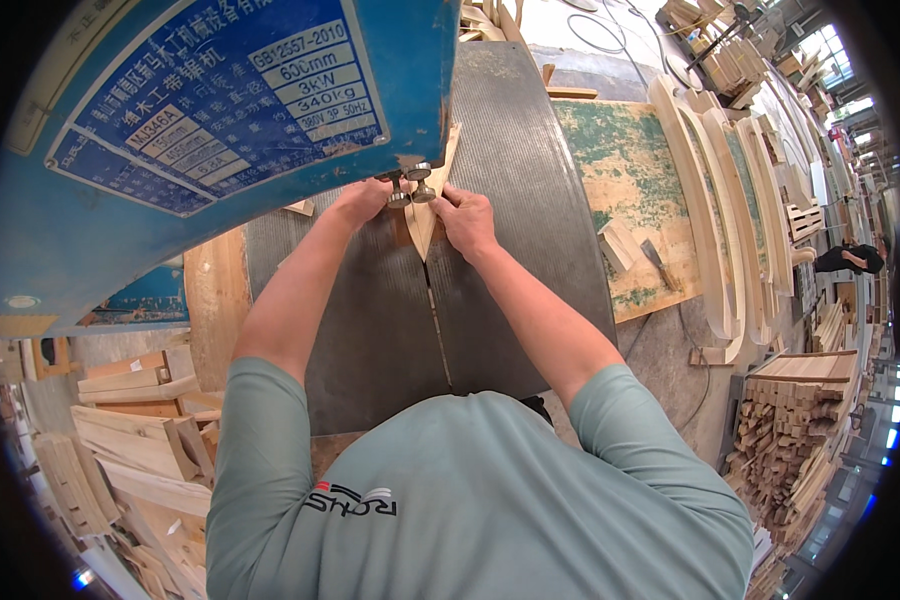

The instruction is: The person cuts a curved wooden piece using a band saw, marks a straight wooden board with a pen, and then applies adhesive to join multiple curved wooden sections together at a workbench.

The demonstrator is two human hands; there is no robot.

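A pale wooden piece (423,232) with a pointed near end lies along the slot of a dark grey bandsaw table (510,300). Round metal guide wheels (417,186) sit right over it, below the saw's blue housing (210,110). My right hand (466,218) grips the piece from the right, its thumb and fingers closed against the edge. On the other side my left hand (366,203) is curled at the piece's left edge, close beside the guide wheels, which partly hide its fingertips. The far part of the wood passes behind the guide.
A small wood offcut (302,207) lies left of my left hand. To the right, a worn green board (620,150) bears a wood block (620,246), a brush-like tool (660,264) and long curved wooden parts (705,200). Stacked timber (785,420) stands further right; another person (850,259) is far off.
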